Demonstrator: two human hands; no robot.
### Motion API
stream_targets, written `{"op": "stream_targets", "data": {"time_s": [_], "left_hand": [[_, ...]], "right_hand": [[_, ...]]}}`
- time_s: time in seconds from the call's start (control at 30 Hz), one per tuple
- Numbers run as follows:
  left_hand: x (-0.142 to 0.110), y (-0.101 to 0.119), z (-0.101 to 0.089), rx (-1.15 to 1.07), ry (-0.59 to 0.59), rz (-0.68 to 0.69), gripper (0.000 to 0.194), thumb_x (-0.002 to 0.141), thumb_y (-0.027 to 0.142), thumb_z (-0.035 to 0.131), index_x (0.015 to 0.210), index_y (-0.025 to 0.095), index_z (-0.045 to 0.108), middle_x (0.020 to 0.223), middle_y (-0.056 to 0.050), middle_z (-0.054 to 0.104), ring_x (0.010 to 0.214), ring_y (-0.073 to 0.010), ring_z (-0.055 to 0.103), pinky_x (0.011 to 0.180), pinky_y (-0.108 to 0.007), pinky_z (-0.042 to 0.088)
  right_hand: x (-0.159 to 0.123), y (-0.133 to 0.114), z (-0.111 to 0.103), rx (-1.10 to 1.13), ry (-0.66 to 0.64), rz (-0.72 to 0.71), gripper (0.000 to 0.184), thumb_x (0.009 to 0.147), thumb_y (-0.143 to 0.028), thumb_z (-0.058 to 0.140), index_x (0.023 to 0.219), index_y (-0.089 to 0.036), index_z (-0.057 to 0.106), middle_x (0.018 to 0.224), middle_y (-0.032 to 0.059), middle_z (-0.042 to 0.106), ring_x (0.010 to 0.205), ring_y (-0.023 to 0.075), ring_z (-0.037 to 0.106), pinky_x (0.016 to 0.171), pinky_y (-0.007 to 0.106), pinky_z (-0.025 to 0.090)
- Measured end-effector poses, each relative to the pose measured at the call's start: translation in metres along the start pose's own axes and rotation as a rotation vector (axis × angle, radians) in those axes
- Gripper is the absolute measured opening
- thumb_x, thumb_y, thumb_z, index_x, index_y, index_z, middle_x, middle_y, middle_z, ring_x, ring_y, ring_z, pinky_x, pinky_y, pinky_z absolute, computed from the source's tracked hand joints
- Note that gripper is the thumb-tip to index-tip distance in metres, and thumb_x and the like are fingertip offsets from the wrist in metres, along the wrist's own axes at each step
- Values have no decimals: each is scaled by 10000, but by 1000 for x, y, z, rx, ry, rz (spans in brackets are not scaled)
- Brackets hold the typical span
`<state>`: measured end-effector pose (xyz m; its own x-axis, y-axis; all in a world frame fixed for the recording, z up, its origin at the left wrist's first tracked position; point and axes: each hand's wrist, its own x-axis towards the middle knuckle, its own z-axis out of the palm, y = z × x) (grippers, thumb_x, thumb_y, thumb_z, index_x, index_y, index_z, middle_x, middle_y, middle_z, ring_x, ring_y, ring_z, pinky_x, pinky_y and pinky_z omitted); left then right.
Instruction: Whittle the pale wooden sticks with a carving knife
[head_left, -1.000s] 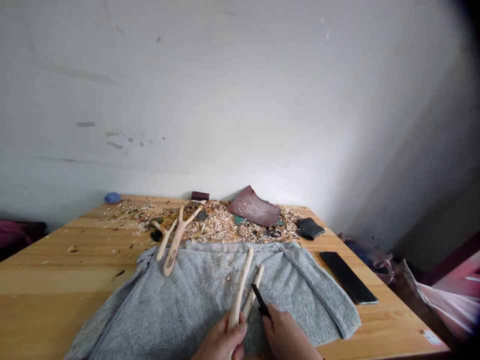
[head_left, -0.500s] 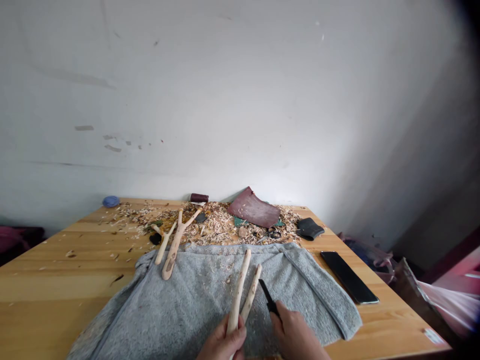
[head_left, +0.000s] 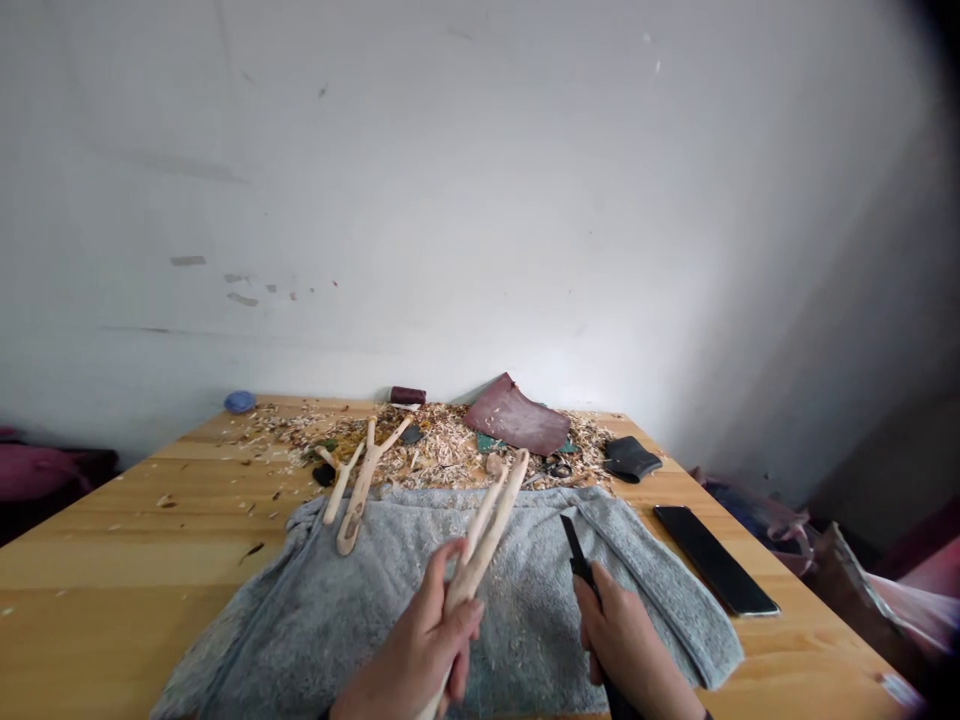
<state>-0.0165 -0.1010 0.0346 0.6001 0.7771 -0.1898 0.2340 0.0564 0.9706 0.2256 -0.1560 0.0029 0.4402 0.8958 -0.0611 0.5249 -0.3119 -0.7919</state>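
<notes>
Near the middle of the head view, my left hand [head_left: 427, 630] is closed round a peeled forked stick [head_left: 491, 535], whose two prongs point up and away from me. My right hand [head_left: 626, 630] grips a black utility knife [head_left: 581, 565], its dark blade pointing up and left, apart from the wood. Under both hands lies a grey cloth [head_left: 360, 620] with a few shavings on it. Two other forked sticks, a larger one [head_left: 362, 485] and a smaller one [head_left: 340, 488], rest at the cloth's far left edge.
Wood shavings [head_left: 442, 445] cover the back of the wooden table [head_left: 97, 580]. Among them lie a brown leather piece [head_left: 517, 415], a dark thread spool [head_left: 408, 396] and a folded black piece [head_left: 632, 459]. A phone [head_left: 716, 560] lies at right, a blue ball [head_left: 240, 402] at back left.
My left hand has lifted and turned the forked stick, so its prongs now lean right. My right hand has moved right with the knife, away from the wood. The view has shifted slightly.
</notes>
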Motion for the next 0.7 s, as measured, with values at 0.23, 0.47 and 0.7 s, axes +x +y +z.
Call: {"op": "stream_targets", "data": {"time_s": [0.23, 0.47, 0.7], "left_hand": [[17, -14, -14, 1051, 529, 573, 662, 883, 174, 538, 1496, 304, 323, 1463, -136, 448, 1324, -317, 461, 1032, -500, 461], [11, -13, 2, 1264, 795, 811, 634, 891, 160, 569, 1481, 303, 389, 1455, -131, 395, 1322, -315, 423, 1014, -465, 467], [14, -23, 16, 1344, 872, 843, 575, 933, 246, 547, 1473, 376, 401, 1462, -93, 420, 1373, -334, 365, 1063, -487, 381]], "right_hand": [[26, -2, 4, 426, -168, 184, 302, 822, -554, 429, 805, -253, 449, 497, -46, 573, 332, 147, 535, 341, 234, 347], [9, -14, 9, 594, -136, 176, 435, 739, -658, 562, 800, -236, 475, 460, -61, 547, 306, 133, 504, 325, 215, 327], [-29, -65, 37, 885, -351, 35, 572, 672, -735, 693, 820, -217, 500, 469, -60, 560, 280, 114, 480, 300, 189, 278]]}}
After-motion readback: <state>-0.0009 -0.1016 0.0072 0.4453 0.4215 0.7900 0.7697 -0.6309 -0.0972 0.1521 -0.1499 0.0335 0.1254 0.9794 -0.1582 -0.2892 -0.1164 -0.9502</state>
